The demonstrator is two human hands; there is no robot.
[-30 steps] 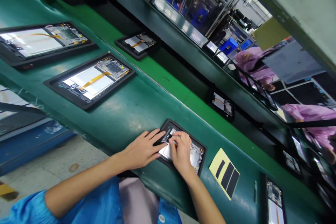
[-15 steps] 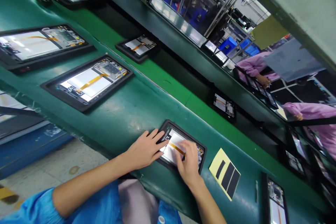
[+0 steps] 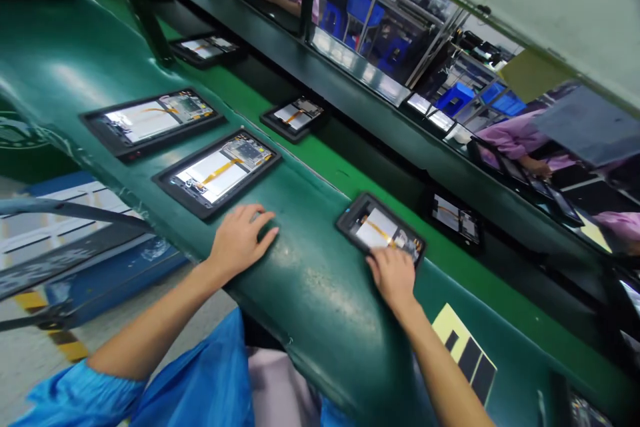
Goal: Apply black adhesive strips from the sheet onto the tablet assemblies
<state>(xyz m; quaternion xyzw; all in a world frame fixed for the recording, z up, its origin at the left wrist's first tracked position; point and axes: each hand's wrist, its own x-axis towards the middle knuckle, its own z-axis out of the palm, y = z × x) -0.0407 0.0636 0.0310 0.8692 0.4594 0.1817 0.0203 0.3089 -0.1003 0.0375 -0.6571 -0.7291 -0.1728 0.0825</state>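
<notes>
My right hand (image 3: 395,273) has its fingers curled over the near edge of an opened tablet (image 3: 375,228) in a black frame, with the thumb at the side. The tablet shows a white battery, an orange ribbon cable and a circuit board, and it lies at the far edge of the green mat. My left hand (image 3: 239,239) holds nothing, thumb and fingers apart, low over the mat. Its fingertips are close to the near edge of a second opened tablet (image 3: 220,170). A third opened tablet (image 3: 153,120) lies farther left.
Behind the mat runs a green conveyor belt (image 3: 345,173) carrying more opened tablets, one being a tablet (image 3: 295,117) near the middle. A yellow sheet with black strips (image 3: 465,353) lies beside my right forearm. Co-workers in pink sleeves (image 3: 515,133) sit across the line.
The tablet under my hands has moved away toward the belt with my right hand on it. My left hand has left it and shifted left toward another tablet. The view has turned left.
</notes>
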